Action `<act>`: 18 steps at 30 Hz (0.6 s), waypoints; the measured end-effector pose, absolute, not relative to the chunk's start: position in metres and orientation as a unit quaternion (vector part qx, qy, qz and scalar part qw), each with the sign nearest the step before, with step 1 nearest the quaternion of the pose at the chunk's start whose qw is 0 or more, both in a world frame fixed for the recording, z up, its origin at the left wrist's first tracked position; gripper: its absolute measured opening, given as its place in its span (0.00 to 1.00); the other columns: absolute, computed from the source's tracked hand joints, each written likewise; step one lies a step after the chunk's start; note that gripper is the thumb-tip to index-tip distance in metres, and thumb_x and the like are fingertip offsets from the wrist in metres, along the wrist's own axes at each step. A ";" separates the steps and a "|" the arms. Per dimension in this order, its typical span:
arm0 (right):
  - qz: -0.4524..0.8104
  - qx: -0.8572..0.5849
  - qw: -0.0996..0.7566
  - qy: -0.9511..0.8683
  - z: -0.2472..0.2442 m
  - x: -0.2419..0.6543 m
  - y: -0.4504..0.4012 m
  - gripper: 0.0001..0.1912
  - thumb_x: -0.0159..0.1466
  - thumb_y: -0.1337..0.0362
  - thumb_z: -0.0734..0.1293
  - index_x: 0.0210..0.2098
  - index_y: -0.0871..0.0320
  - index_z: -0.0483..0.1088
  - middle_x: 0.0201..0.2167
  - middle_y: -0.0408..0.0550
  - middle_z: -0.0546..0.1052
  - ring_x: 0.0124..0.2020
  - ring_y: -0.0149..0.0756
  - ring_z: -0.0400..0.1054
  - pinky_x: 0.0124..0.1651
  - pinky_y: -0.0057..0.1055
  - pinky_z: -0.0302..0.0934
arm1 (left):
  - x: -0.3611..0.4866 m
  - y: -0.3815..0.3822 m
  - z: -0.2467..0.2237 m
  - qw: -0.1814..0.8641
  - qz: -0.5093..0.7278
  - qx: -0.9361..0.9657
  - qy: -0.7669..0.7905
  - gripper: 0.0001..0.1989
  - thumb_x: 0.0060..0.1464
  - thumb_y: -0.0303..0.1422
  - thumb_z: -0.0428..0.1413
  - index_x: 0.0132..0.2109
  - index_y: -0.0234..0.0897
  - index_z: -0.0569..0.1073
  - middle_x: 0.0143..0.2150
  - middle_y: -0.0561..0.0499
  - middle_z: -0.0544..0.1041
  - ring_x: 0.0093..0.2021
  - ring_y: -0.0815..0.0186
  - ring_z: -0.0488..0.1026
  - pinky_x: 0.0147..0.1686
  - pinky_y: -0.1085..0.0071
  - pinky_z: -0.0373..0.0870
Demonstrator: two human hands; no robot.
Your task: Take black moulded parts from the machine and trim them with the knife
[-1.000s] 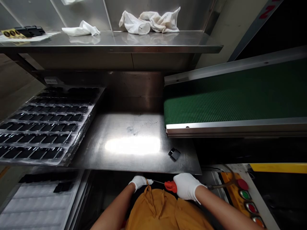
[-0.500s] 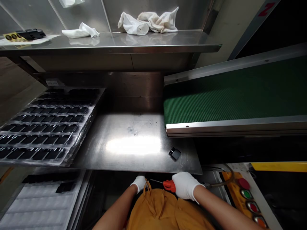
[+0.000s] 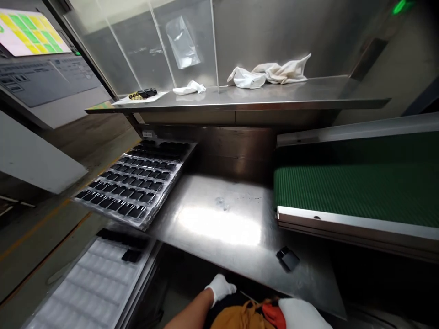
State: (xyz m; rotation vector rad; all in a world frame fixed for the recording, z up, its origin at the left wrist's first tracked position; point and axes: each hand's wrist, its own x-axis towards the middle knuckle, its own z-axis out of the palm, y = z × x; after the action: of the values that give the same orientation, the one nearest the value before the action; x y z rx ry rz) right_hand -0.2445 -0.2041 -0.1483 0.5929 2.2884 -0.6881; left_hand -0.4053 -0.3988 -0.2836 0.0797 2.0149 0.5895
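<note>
Left hand (image 3: 221,289): white glove, bare forearm behind it, low in the view just below the near edge of the steel worktop (image 3: 219,219). Fingers curled loosely inward; whether anything lies inside them cannot be told from this angle. It touches no item on the worktop.

Right hand (image 3: 302,314): white glove, at the bottom edge of the view, partly cut off. Clenched around the red handle (image 3: 274,315) of a tool, of which only the handle and a thin metal shaft (image 3: 247,296) pointing toward the left hand show. The tool sits over an orange garment (image 3: 240,320) at the person's lap, below the worktop's front edge.

Small black part (image 3: 288,258): lies alone on the worktop near its front right corner, apart from both hands, just before the conveyor.

Green conveyor belt (image 3: 356,192): right of the worktop, metal-framed, raised above it.

Clear tray of black parts (image 3: 137,187): stacked, tilted, left of the worktop, rows filled.

White tray (image 3: 92,283): lower left, below the filled tray, mostly vacant pockets with a few black parts along its far end.

Upper shelf (image 3: 274,103): steel, carrying crumpled white cloths (image 3: 270,74), a smaller white cloth (image 3: 190,87) and dark small items on a sheet (image 3: 142,94).

Display screen (image 3: 30,32): upper left, yellow and green cells.
</note>
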 end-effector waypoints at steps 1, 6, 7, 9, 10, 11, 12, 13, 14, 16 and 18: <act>-0.271 0.225 0.333 0.875 -0.148 -0.245 -0.204 0.15 0.59 0.54 0.63 0.33 0.56 0.77 0.36 0.60 0.81 0.42 0.58 0.75 0.43 0.45 0.65 | -0.405 -0.401 -0.286 0.497 0.262 0.019 0.827 0.07 0.42 0.27 0.62 0.32 0.30 0.73 0.20 0.53 0.69 0.23 0.64 0.69 0.23 0.69 0.63; -0.264 0.217 0.325 0.882 -0.148 -0.243 -0.200 0.14 0.57 0.54 0.64 0.32 0.55 0.76 0.36 0.59 0.81 0.41 0.58 0.75 0.42 0.45 0.64 | -0.401 -0.410 -0.293 0.496 0.345 -0.026 0.796 0.15 0.42 0.29 0.63 0.39 0.30 0.71 0.28 0.49 0.75 0.27 0.62 0.74 0.27 0.69 0.69; -0.267 0.215 0.323 0.882 -0.150 -0.242 -0.200 0.13 0.57 0.54 0.64 0.32 0.54 0.76 0.35 0.57 0.81 0.40 0.57 0.75 0.41 0.43 0.64 | -0.400 -0.410 -0.293 0.494 0.357 -0.030 0.792 0.16 0.43 0.30 0.63 0.41 0.31 0.71 0.29 0.49 0.75 0.28 0.62 0.74 0.28 0.68 0.70; -0.273 0.216 0.316 0.882 -0.154 -0.240 -0.200 0.11 0.56 0.54 0.65 0.31 0.53 0.75 0.33 0.54 0.81 0.37 0.55 0.76 0.39 0.42 0.64 | -0.400 -0.410 -0.290 0.488 0.375 -0.029 0.788 0.16 0.45 0.31 0.62 0.42 0.30 0.71 0.30 0.48 0.76 0.29 0.62 0.74 0.29 0.67 0.71; -0.275 0.216 0.315 0.882 -0.155 -0.239 -0.201 0.11 0.55 0.55 0.65 0.31 0.52 0.75 0.32 0.54 0.81 0.37 0.54 0.76 0.38 0.41 0.63 | -0.401 -0.410 -0.288 0.486 0.381 -0.025 0.786 0.15 0.46 0.30 0.61 0.41 0.30 0.71 0.29 0.48 0.76 0.29 0.62 0.74 0.29 0.67 0.71; -0.274 0.215 0.317 0.882 -0.155 -0.239 -0.203 0.10 0.55 0.55 0.66 0.31 0.52 0.75 0.32 0.54 0.80 0.37 0.54 0.76 0.38 0.40 0.63 | -0.402 -0.409 -0.285 0.482 0.386 -0.018 0.787 0.13 0.46 0.29 0.61 0.40 0.30 0.72 0.29 0.49 0.75 0.29 0.62 0.73 0.30 0.67 0.71; -0.271 0.215 0.324 0.881 -0.154 -0.239 -0.204 0.10 0.54 0.55 0.66 0.31 0.53 0.75 0.32 0.54 0.80 0.38 0.54 0.75 0.38 0.40 0.63 | -0.403 -0.409 -0.283 0.476 0.390 -0.009 0.788 0.12 0.45 0.28 0.61 0.39 0.31 0.72 0.29 0.50 0.75 0.29 0.63 0.73 0.31 0.68 0.70; -0.266 0.216 0.331 0.879 -0.152 -0.239 -0.206 0.10 0.54 0.55 0.66 0.31 0.54 0.75 0.33 0.55 0.80 0.38 0.53 0.75 0.38 0.39 0.63 | -0.404 -0.408 -0.281 0.471 0.392 0.002 0.790 0.11 0.43 0.26 0.61 0.38 0.31 0.72 0.28 0.51 0.74 0.30 0.64 0.72 0.31 0.69 0.70; -0.261 0.215 0.339 0.878 -0.149 -0.240 -0.208 0.11 0.53 0.55 0.67 0.32 0.54 0.75 0.33 0.56 0.80 0.38 0.53 0.75 0.39 0.39 0.63 | -0.405 -0.407 -0.280 0.467 0.393 0.012 0.792 0.11 0.41 0.23 0.61 0.37 0.32 0.72 0.27 0.52 0.73 0.30 0.65 0.71 0.31 0.70 0.69; -0.248 0.211 0.352 0.878 -0.143 -0.242 -0.211 0.13 0.52 0.55 0.68 0.33 0.56 0.76 0.34 0.59 0.80 0.38 0.53 0.75 0.39 0.39 0.63 | -0.405 -0.404 -0.281 0.465 0.383 0.028 0.798 0.13 0.36 0.19 0.61 0.32 0.32 0.71 0.23 0.56 0.69 0.27 0.67 0.68 0.28 0.72 0.66; -0.238 0.203 0.355 0.881 -0.136 -0.244 -0.212 0.15 0.52 0.55 0.68 0.35 0.57 0.76 0.35 0.59 0.79 0.39 0.54 0.75 0.40 0.39 0.63 | -0.401 -0.400 -0.284 0.467 0.362 0.034 0.806 0.14 0.31 0.15 0.61 0.27 0.33 0.69 0.18 0.59 0.63 0.23 0.69 0.63 0.25 0.72 0.61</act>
State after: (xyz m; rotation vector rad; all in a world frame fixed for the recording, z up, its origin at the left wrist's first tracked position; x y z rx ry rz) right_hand -0.2437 -0.2120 -0.1362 0.5247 2.2753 -0.6158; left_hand -0.4011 -0.4004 -0.2840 0.0840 1.9763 0.8890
